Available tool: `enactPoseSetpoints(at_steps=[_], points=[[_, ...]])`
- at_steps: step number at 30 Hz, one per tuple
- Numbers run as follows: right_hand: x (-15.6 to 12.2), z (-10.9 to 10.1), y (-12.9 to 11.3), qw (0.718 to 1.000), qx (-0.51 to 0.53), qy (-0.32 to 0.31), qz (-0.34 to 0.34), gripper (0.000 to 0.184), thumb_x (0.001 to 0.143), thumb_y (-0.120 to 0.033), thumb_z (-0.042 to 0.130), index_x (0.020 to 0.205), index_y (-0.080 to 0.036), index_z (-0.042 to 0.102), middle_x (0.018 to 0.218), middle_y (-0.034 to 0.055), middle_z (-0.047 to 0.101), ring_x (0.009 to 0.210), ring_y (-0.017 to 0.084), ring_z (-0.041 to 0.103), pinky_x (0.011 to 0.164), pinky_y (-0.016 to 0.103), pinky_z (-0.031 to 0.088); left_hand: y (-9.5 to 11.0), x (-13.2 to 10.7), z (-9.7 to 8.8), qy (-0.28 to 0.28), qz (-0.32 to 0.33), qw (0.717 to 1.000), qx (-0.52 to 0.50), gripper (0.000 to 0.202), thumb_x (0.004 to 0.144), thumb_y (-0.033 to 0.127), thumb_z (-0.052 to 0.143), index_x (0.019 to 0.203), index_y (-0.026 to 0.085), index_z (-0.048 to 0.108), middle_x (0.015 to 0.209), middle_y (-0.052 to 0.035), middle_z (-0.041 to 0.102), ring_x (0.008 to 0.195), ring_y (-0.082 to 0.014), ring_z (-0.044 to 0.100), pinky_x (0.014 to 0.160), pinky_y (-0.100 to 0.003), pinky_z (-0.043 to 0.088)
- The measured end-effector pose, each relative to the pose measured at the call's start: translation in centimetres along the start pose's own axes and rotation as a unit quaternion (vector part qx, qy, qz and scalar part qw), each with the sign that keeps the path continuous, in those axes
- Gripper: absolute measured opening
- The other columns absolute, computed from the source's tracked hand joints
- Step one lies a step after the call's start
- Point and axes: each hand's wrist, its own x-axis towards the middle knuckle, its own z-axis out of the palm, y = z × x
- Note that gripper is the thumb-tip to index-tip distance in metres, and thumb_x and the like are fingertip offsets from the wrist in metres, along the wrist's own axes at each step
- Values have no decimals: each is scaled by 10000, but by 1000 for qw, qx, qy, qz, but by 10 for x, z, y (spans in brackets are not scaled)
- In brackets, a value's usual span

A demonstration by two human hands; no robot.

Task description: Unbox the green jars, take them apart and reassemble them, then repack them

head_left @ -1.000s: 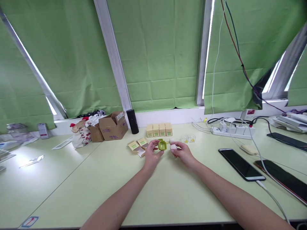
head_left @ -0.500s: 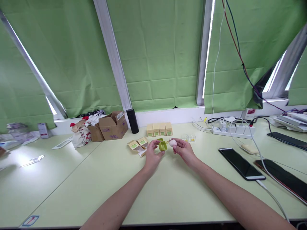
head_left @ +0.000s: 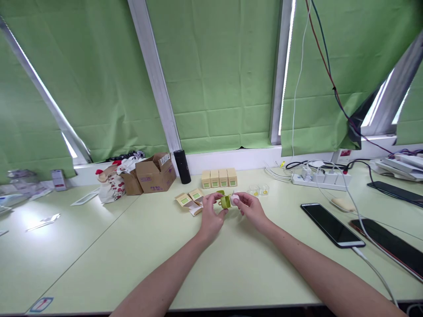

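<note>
My left hand [head_left: 212,214] pinches a small olive-green case cover [head_left: 225,202], its flap open and a little ring at its side. Between the fingertips of my right hand [head_left: 251,210] is a small white rounded case [head_left: 234,200]. The white case is right at the open side of the green cover; whether any of it is inside I cannot tell. Both are held just above the table. Left of my left hand lie opened small cartons [head_left: 189,200] with green labels, and beyond my right hand sits a clear plastic tray [head_left: 259,190] with small yellow bits.
Several closed small cartons [head_left: 219,178] stand in a row at the back. Further left are a black cylinder [head_left: 182,167], a cardboard box [head_left: 155,174] and a printed bag [head_left: 112,188]. To the right lie a phone [head_left: 332,225] on a cable, a dark phone [head_left: 390,242] and a power strip [head_left: 322,181].
My right hand has brought the white case leftward, up against the green cover. The green cover has turned slightly in my left hand.
</note>
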Motion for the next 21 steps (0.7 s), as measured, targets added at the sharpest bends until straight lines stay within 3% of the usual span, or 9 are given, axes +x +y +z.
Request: enactPoseSetpoints(at_steps=[5,21], points=[[-2,0,-2,999,-33,-5,-20,489,792,-626,783,1022,-195,777,895,75,750,772,208,610,603,299,461,5,-3,0,-12,7,1000,-6,448,728,55,722,1116,275,697,1215,-69,543,1173,-252,574,1089,-441,441],[-8,1,-17,996,-85,-9,-41,407,837,-591,726,915,-201,814,858,79,770,764,231,638,626,320,482,1,-3,0,-18,8,1000,10,478,707,44,753,1113,295,733,1230,-82,560,1241,-292,519,1137,-490,402]])
